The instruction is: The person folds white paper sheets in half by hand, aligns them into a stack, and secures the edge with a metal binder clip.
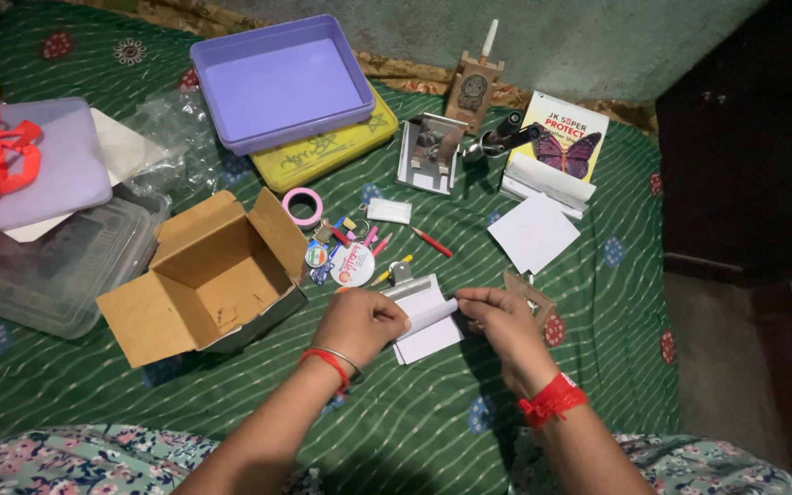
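Observation:
Both of my hands meet over a small stack of white paper sheets (428,335) lying on the green patterned cloth (414,422). My left hand (364,321) pinches one curled white sheet (433,314) at its left end. My right hand (497,316) grips the same sheet at its right end. A metal clip (401,270) lies just above the stack. A small wooden frame piece (533,291) sits beside my right hand.
An open cardboard box (213,275) stands left. Behind it are a purple tray (281,78) on a yellow box (332,147), clear plastic containers (57,266), pink tape (302,205), badges and pens (350,252), a metal press (433,151), white papers (533,231).

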